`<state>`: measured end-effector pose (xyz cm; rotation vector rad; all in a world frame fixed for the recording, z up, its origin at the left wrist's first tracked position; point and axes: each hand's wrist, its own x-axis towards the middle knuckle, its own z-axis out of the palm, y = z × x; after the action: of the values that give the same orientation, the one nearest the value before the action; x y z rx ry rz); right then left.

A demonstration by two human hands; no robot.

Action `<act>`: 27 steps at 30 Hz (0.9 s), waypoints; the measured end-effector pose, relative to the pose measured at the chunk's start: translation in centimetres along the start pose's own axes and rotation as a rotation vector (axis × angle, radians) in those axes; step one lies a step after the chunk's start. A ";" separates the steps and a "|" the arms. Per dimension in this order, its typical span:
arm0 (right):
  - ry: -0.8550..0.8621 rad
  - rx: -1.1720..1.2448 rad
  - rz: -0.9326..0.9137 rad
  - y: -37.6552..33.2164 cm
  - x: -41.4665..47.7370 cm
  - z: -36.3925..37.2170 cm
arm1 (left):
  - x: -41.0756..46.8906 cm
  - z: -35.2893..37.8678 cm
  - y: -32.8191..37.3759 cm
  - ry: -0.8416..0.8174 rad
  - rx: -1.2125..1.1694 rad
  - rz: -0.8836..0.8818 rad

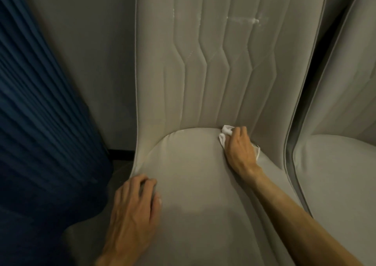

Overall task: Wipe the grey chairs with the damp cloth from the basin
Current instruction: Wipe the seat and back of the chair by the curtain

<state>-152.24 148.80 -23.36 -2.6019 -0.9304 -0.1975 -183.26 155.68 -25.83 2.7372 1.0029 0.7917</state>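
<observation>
A grey padded chair (195, 176) with a stitched backrest fills the middle of the view. My right hand (240, 145) grips a bunched white cloth (224, 133) and presses it into the crease where seat meets backrest, on the right side. Part of the cloth sticks out under the hand at its right. My left hand (136, 206) rests on the seat's front left edge, its fingers curled over the rim. White smears mark the upper backrest (244, 20).
A second grey chair (335, 164) stands close on the right, with a narrow dark gap between the two. A dark blue pleated curtain (36, 113) hangs at the left. A grey wall is behind, and dark floor shows beside the chair's left edge.
</observation>
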 end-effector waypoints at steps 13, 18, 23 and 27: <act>-0.024 0.099 -0.051 -2.7 1.0 1.8 | -0.3 0.0 0.0 -0.023 0.031 -0.019; -0.124 0.105 -0.214 -8.7 0.1 4.1 | -0.3 0.1 0.3 -0.038 0.046 -0.029; -0.105 0.053 -0.287 -6.4 1.6 3.1 | -0.3 0.2 -0.1 -0.031 0.041 -0.024; -0.206 0.093 -0.237 -10.8 -0.1 4.2 | -0.4 0.5 0.0 -0.041 0.038 -0.035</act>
<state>-159.13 158.08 -24.09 -2.4556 -1.2888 0.0543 -183.29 155.49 -26.43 2.7480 1.0650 0.7151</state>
